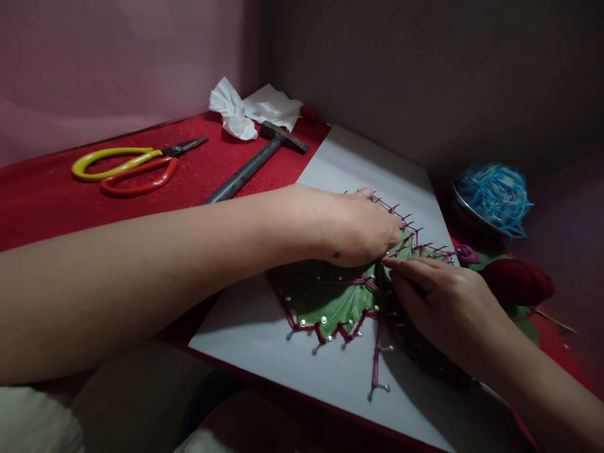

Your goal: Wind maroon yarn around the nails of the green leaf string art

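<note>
In the head view, a white board (pixel 330 371) lies on a red counter (pixel 42 195), turned at an angle so one corner points toward the back wall. A green leaf (pixel 330 302) lies flat on the board, ringed by small nails (pixel 323 320) driven in along its outline, and dark pink yarn (pixel 376 358) zigzags from nail to nail around the edge and runs down the leaf's middle to a nail near the board's front edge. The left hand (pixel 358 229) reaches across from the left and rests over the upper part of the leaf, its fingers curled together down at the yarn near the leaf's centre; whether they pinch the strand cannot be told. The right hand (pixel 448 308) lies on the right half of the leaf, palm down, its fingers (pixel 406 267) stretched out close together and pointing left, their tips just meeting those of the left hand at the yarn. Beyond the board's right edge, a ball of dark red yarn (pixel 516 282) sits on the counter, and behind it a metal bowl (pixel 465 211) holds a tangle of blue yarn (pixel 493 192). On the left of the counter lie scissors (pixel 127 167) with one yellow and one orange handle, and beside them a hammer (pixel 255 165) with its head toward the back. A crumpled white tissue (pixel 245 113) sits near the back corner.
</note>
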`<state>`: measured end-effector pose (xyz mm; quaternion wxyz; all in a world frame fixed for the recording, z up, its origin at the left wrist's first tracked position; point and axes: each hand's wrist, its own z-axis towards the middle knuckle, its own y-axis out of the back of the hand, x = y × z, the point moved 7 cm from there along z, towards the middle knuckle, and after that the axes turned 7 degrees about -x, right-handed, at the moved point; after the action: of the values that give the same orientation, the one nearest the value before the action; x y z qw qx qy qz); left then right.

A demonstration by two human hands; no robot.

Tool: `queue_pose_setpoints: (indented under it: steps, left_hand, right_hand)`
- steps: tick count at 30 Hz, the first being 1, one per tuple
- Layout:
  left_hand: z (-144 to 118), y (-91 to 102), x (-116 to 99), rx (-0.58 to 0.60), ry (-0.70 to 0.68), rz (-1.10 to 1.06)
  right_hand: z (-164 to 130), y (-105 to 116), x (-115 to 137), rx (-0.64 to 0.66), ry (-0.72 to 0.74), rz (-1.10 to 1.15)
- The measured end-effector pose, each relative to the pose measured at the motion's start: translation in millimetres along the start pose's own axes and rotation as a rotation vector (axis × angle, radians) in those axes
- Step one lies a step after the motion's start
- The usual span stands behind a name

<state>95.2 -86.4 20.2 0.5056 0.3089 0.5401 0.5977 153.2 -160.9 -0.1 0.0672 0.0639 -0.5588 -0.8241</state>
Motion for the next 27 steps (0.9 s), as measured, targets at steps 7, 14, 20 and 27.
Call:
queue_pose_setpoints:
  steps: [7,14,20,27]
  left_hand:
    - [-13.8,-6.3,3.6,0.009,-0.249,0.122]
    - [-19.6,3.5,2.4,-0.211,-0.146,-0.063]
    - [-15.9,-13.2,-1.3,-0.143,0.041,-0.14]
    - [-13.2,-22.4,7.2,0.013,0.089,-0.356]
  right_hand:
    - [4.8,-0.2,-7.5,0.124,-0.09,0.139]
    - [10.2,0.3,-17.4,0.176,-0.288,0.256]
    - [21.0,0.4,-15.3,0.181,-0.286,0.246]
    - [17.2,1.7,-4.1,0.073,-0.071,0.15]
